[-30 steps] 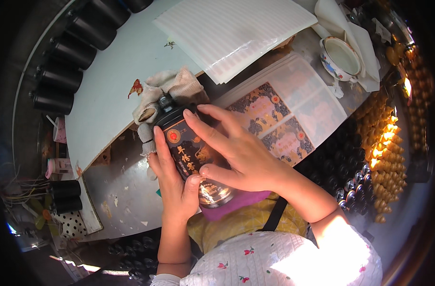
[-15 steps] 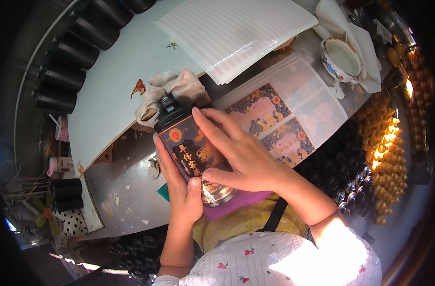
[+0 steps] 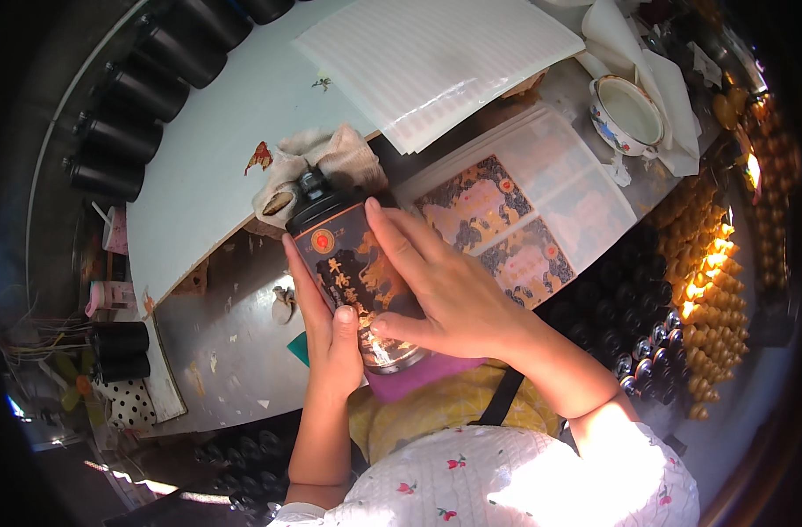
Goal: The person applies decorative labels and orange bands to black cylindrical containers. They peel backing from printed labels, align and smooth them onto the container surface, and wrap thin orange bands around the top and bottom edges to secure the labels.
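Note:
A black bottle (image 3: 352,263) with a dark and gold decal on its side lies tilted in front of me, its narrow neck pointing away to the upper left. My left hand (image 3: 323,338) grips its left side, thumb on the decal near the base. Across its right side lies my right hand (image 3: 445,285), fingers along the edge of the decal and thumb pressed on its lower part. Beyond the neck sits a crumpled beige cloth (image 3: 348,154). Decal sheets (image 3: 475,202) with similar dark and gold prints lie to the right of the bottle.
Plain black bottles (image 3: 120,145) line the board's far left edge. White striped sheets (image 3: 436,53) lie at the back, with an enamel pot (image 3: 627,114) to their right. A dotted pouch (image 3: 133,406) is at the left. Gold bottles (image 3: 717,299) and dark ones stand at the lower right.
The left thumb has slid up and slightly left along the decal. The right fingers have shifted slightly right on the bottle, which stays nearly in place.

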Motion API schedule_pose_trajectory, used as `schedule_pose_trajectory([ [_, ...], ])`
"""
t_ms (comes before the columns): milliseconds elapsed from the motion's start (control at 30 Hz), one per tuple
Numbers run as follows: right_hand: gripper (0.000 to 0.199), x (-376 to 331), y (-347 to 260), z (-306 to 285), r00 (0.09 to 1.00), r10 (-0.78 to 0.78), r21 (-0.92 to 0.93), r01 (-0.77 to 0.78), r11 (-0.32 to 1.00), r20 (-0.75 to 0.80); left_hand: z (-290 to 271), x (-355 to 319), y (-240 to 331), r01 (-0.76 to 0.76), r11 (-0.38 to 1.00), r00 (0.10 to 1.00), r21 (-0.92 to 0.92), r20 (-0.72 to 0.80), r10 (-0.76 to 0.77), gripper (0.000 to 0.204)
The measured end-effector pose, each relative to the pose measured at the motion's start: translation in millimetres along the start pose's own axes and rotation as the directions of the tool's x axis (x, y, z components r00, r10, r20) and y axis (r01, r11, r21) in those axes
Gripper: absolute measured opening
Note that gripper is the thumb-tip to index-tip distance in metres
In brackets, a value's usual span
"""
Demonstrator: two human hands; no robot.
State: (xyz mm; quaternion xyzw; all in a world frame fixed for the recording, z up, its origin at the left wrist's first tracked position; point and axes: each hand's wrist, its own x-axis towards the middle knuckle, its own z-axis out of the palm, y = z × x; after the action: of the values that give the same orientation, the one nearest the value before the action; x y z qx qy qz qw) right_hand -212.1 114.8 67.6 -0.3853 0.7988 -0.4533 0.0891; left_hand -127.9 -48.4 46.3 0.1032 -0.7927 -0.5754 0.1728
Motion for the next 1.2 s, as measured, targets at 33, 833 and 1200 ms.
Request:
schedule_pose_trajectory([
  [33, 0.096, -0.6, 1.9, 0.1, 0.999, 0.034, -0.028, -0.034, 0.999, 0.0, -6.8, -8.3, -13.7, 0.053, 0.998, 0.997, -0.024, 0.052, -0.051, 0.104],
  [833, 0.036, -53.0, 10.7, 9.4, 0.99, 0.136, 0.146, -0.131, 0.981, -0.025, -22.1, -57.2, -11.2, -0.132, 0.852, 0.991, 0.506, 0.067, 0.114, 0.085],
  [1200, 0.031, -51.5, 7.3, 17.9, 0.991, 0.118, 0.014, -0.118, 0.993, -0.06, -19.8, -59.6, -8.7, -0.148, 0.878, 0.984, 0.454, -0.019, 0.176, 0.098],
])
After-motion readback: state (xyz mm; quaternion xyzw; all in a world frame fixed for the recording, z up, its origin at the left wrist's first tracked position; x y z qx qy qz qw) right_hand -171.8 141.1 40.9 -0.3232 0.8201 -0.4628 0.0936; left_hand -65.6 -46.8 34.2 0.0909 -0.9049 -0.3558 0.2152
